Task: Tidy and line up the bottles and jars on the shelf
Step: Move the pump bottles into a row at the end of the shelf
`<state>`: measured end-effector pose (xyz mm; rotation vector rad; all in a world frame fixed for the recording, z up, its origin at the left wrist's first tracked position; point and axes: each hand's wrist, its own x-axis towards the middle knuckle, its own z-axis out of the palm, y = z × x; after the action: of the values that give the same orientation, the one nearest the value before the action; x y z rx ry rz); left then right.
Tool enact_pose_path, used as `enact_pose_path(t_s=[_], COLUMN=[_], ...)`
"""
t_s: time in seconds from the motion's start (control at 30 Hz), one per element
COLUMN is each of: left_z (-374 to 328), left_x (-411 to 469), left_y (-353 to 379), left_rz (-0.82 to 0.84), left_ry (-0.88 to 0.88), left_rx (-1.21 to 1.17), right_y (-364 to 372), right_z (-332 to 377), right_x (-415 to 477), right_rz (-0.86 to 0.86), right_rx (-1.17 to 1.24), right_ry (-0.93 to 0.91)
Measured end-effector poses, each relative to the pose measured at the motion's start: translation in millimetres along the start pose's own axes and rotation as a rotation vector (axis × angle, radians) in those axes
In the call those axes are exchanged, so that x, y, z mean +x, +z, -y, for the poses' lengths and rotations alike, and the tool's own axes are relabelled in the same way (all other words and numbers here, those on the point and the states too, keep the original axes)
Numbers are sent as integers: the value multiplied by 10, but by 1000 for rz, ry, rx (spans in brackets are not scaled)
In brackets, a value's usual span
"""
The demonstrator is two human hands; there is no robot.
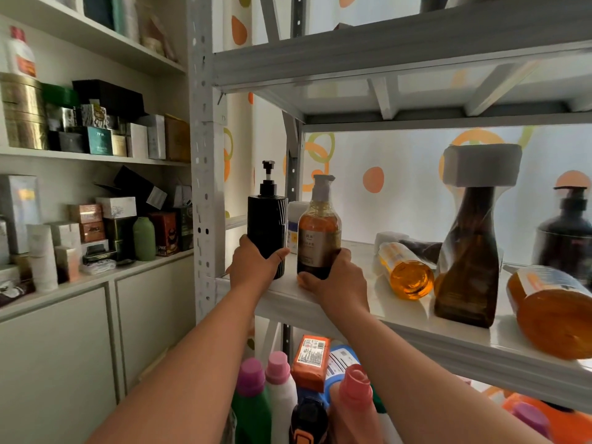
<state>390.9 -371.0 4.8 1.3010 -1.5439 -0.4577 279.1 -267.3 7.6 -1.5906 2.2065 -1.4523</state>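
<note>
Left end of shelf (323, 304): your left hand (256, 267) is curled round the base of the black pump bottle (267, 229), thumb in front. Your right hand (339, 280) grips the lower part of the amber pump bottle (318, 232). Both bottles are upright, side by side near the front edge; whether they touch, cannot tell. A white jar (295, 216) sits behind them. Further right: small orange bottle (407, 274) on its side, tall brown bottle (467, 270) upright, large orange bottle (551, 312) on its side at the front, dark pump bottle (567, 238) upright at the back.
</note>
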Motion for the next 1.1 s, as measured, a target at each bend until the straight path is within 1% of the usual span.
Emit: enact_pose_path(t_s=[0.13, 0.27, 0.33, 0.4, 0.43, 0.5, 0.53, 0.57, 0.63, 0.7, 0.77, 0.83, 0.9, 0.97, 1.03, 1.1], left_z=[18, 15, 18, 2, -20, -71, -106, -153, -285, -489, -776, -1077, -1365, -1614, -1814, -1926], left_x=[5, -8, -51, -192, -300, -521, -627, -732, -940, -1160, -1398, -1619, -1804, -1958, -2085, -2168], left_y=[26, 55, 66, 68, 64, 75, 94, 117, 209, 313, 384, 454, 540, 658, 758, 835], left_rz=[-1, 18, -1, -84, -161, -350, -405, -416, -327, -226, -139, -21, 119, 232, 311, 342], left_ry=[-4, -37, -49, -35, -9, 97, 163, 233, 342, 428, 526, 596, 610, 567, 499, 455], left_rx=[-28, -105, -117, -166, -189, -170, -161, -174, -241, -335, -453, -546, -558, -531, -524, -481], right_y=[5, 14, -25, -109, -164, -274, -322, -367, -468, -608, -800, -1044, -1317, -1589, -1828, -1993], right_z=[-14, -17, -16, -25, -36, -77, -102, -125, -161, -196, -247, -337, -479, -634, -749, -818], right_x=[-4, -14, -34, -77, -107, -178, -212, -244, -305, -350, -379, -393, -383, -355, -340, -338], right_rz=[5, 22, 4, -29, -47, -92, -130, -183, -329, -505, -690, -815, -866, -880, -872, -796], right_rx=[36, 21, 2, 2, 0, 7, 18, 29, 35, 33, 60, 89, 90, 33, -110, -271], right_ry=[-2, 3, 6, -13, -39, -107, -152, -203, -302, -363, -377, -342, -242, -122, 0, 149])
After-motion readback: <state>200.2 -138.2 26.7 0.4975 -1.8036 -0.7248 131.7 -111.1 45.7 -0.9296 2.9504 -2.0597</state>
